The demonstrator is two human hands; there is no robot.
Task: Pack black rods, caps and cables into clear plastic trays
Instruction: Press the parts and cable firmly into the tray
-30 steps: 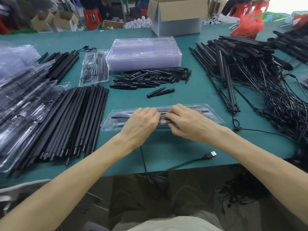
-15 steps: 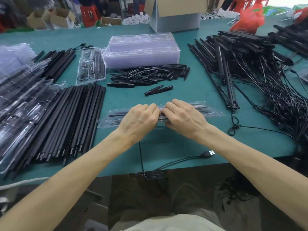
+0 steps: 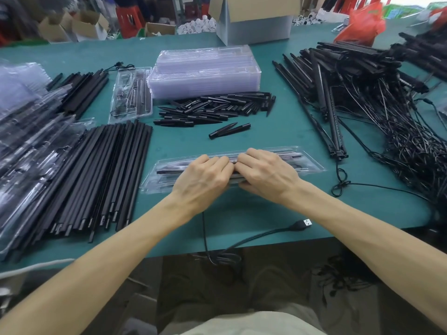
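Nearest to us, the USB cable [image 3: 303,223] lies across the table's near edge just where it was a second ago, its plug loose, so it looks unpacked (unless it belongs to a later tray). Just beyond it, the left hand [image 3: 203,177] and right hand [image 3: 266,175] have drawn together over the middle of the clear tray [image 3: 312,163]. A second ago there was a sliver of gap between them; now the knuckles touch. Both hands have their fingers curled over the tray's far side and are gripping it, with black rods visible through the plastic on either side. The tray itself hasn't shifted on the table, so we read this as pressing it closed at its centre, with this tray close to finished.

Moving outward across the green table [image 3: 278,136], a loose bundle of rods [image 3: 104,170] waits to the left, beside heaped packed trays [image 3: 24,122]. Two stray caps [image 3: 229,130] lie just past the hands, and the main pile of caps [image 3: 215,107] sits behind them. Tangled cables [image 3: 399,131] sprawl to the right. Further back there's the stack of empty trays [image 3: 205,71], with one filled tray [image 3: 131,93] just to its left. At the far edge we see a cardboard box [image 3: 254,22] and a red bag [image 3: 360,22], and then red stools [image 3: 128,20] and more cartons out on the workshop floor.
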